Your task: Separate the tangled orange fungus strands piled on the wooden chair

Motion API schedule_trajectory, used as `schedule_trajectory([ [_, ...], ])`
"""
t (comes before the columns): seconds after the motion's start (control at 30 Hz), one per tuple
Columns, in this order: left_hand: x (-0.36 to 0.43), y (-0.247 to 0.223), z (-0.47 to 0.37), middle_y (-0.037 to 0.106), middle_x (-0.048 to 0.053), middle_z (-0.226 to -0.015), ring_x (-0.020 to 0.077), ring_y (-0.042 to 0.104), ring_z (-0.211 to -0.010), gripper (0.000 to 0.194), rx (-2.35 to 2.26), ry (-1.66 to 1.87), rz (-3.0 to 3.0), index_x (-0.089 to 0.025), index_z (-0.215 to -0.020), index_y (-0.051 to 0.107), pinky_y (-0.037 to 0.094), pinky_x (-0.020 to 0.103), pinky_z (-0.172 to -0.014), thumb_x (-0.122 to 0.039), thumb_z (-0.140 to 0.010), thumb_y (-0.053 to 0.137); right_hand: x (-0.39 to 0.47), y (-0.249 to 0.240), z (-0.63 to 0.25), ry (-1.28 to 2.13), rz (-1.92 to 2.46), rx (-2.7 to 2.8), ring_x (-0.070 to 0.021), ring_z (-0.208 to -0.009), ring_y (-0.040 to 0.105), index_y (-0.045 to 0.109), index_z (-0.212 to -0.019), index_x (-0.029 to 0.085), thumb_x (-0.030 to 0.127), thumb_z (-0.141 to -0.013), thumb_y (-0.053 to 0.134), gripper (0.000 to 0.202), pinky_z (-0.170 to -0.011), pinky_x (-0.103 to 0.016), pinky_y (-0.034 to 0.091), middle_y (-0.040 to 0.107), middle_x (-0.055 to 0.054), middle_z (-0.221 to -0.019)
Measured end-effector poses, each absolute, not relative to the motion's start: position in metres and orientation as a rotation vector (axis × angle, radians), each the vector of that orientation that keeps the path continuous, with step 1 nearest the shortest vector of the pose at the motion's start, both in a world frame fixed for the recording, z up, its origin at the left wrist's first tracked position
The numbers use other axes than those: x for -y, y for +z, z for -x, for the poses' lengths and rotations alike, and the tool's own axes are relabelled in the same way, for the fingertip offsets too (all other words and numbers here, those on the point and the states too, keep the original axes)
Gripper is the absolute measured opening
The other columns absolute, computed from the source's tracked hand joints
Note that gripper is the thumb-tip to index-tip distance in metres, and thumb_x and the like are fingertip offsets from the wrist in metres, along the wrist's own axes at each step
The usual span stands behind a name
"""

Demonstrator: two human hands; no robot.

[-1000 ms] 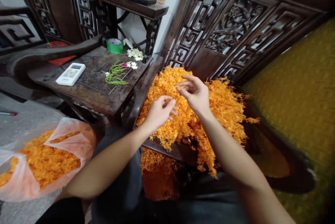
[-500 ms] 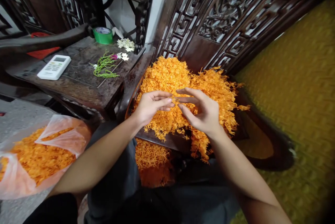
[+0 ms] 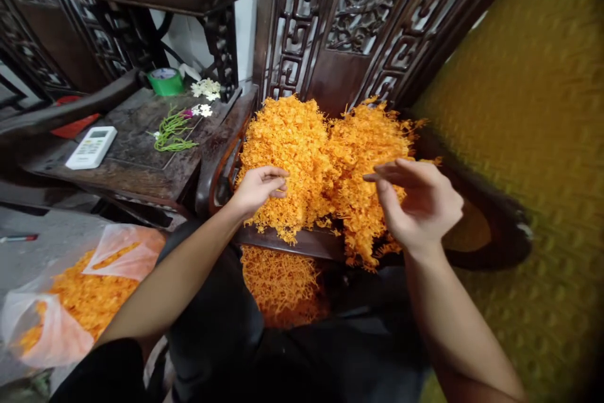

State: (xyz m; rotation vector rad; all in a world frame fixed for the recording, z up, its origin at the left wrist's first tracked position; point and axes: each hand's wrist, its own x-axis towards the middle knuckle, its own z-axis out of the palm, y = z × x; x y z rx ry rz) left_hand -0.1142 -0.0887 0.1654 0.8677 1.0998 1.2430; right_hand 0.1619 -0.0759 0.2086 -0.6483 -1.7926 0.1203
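Observation:
Two heaps of small orange blossoms lie side by side on a dark carved wooden chair, a left heap (image 3: 287, 139) and a right heap (image 3: 365, 151). My left hand (image 3: 262, 189) is in front of the left heap, thumb and fingers pressed together. Anything in that pinch is too small to make out against the orange. My right hand (image 3: 419, 202) hovers before the right heap, its thumb apart from the curved fingers and nothing visible between them. Below the seat edge (image 3: 302, 242), between my knees, is a mass of orange stems (image 3: 283, 283).
On the side table at left lie a white remote control (image 3: 92, 147), green stems (image 3: 172, 131), white blossoms (image 3: 206, 88) and a green tape roll (image 3: 166, 82). A plastic bag (image 3: 113, 252) of orange petals rests on the floor. Patterned yellow fabric (image 3: 533, 158) borders the right side.
My hands have come apart: the right has moved away to the right, its fingers parted from the left hand's fingertips. The left stays pinched. The whole view has shifted a little.

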Motion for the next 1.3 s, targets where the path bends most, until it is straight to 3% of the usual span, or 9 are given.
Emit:
schedule_trajectory([
  [0.27,0.043,0.174,0.092,0.058,-0.006,-0.059,0.0083,0.066,-0.054,0.012,-1.265,1.374,-0.965,-0.016,-0.089,0.058,0.063,0.027,-0.07,-0.005,-0.086,0.053,0.077,0.153,-0.22,-0.092,0.874,1.507,-0.0191,-0.07,0.073,0.068,-0.12,0.027,0.024,-0.091,0.067,0.029,-0.059,-0.035,0.061,0.072,-0.005,-0.096],
  [0.47,-0.02,0.191,0.087,0.067,0.0,-0.069,0.013,0.074,-0.066,0.013,-1.486,1.414,-1.121,-0.011,-0.089,0.065,0.062,0.027,-0.074,-0.005,-0.078,0.061,0.087,0.147,-0.248,-0.043,0.894,1.422,-0.0176,-0.07,0.071,0.068,-0.124,0.025,0.02,-0.089,0.069,0.036,-0.061,-0.034,0.061,0.072,-0.005,-0.098],
  [0.73,-0.091,0.223,0.119,0.065,0.003,-0.061,0.0153,0.064,-0.059,0.022,-1.82,1.18,-1.267,-0.011,-0.075,0.071,0.059,0.032,-0.063,0.002,-0.057,0.069,0.083,0.15,-0.261,0.003,0.871,1.398,-0.0176,-0.073,0.071,0.07,-0.123,0.027,0.017,-0.087,0.071,0.038,-0.068,-0.033,0.061,0.074,-0.004,-0.095],
  [0.87,-0.102,0.237,0.128,0.07,0.007,-0.07,0.0194,0.067,-0.07,0.027,-1.882,1.1,-1.294,-0.012,-0.075,0.073,0.06,0.036,-0.067,0.003,-0.053,0.067,0.079,0.153,-0.266,0.05,0.891,1.361,-0.0179,-0.072,0.071,0.07,-0.121,0.027,0.018,-0.087,0.07,0.036,-0.067,-0.034,0.061,0.074,-0.003,-0.095],
  [1.03,-0.103,0.25,0.124,0.075,0.01,-0.096,0.0197,0.072,-0.091,0.036,-1.902,1.262,-1.346,-0.014,-0.096,0.074,0.06,0.035,-0.082,-0.003,-0.065,0.058,0.073,0.157,-0.274,0.082,0.995,1.389,-0.0209,-0.076,0.072,0.069,-0.123,0.028,0.021,-0.09,0.067,0.033,-0.073,-0.038,0.061,0.074,-0.005,-0.097],
  [1.13,-0.077,0.244,0.084,0.075,0.01,-0.105,0.0187,0.071,-0.1,0.035,-1.859,1.513,-1.745,-0.013,-0.102,0.072,0.057,0.035,-0.094,-0.004,-0.076,0.05,0.062,0.149,-0.275,0.014,1.139,1.632,-0.031,-0.11,0.068,0.069,-0.126,0.023,0.025,-0.09,0.069,0.036,-0.098,-0.048,0.056,0.068,-0.012,-0.121],
  [1.2,-0.047,0.229,0.038,0.074,0.009,-0.111,0.0193,0.068,-0.109,0.035,-1.644,1.363,-2.259,-0.016,-0.107,0.071,0.054,0.038,-0.102,-0.006,-0.083,0.048,0.053,0.137,-0.274,-0.038,1.291,1.865,-0.0427,-0.133,0.053,0.066,-0.133,0.019,0.029,-0.085,0.074,0.05,-0.11,-0.061,0.046,0.054,-0.02,-0.144],
  [1.23,-0.03,0.219,0.012,0.073,0.009,-0.117,0.0201,0.066,-0.115,0.034,-1.489,1.168,-2.5,-0.017,-0.112,0.07,0.051,0.04,-0.107,-0.009,-0.086,0.049,0.049,0.131,-0.273,-0.044,1.381,1.961,-0.047,-0.137,0.048,0.064,-0.138,0.018,0.029,-0.083,0.077,0.057,-0.11,-0.065,0.044,0.047,-0.022,-0.15],
  [1.3,0.0,0.198,-0.036,0.063,0.012,-0.139,0.0259,0.057,-0.132,0.037,-1.282,0.764,-2.795,-0.02,-0.129,0.065,0.044,0.048,-0.114,-0.022,-0.093,0.054,0.044,0.121,-0.274,-0.027,1.535,2.062,-0.048,-0.131,0.052,0.061,-0.142,0.018,0.026,-0.082,0.076,0.062,-0.102,-0.066,0.048,0.048,-0.024,-0.147],
])
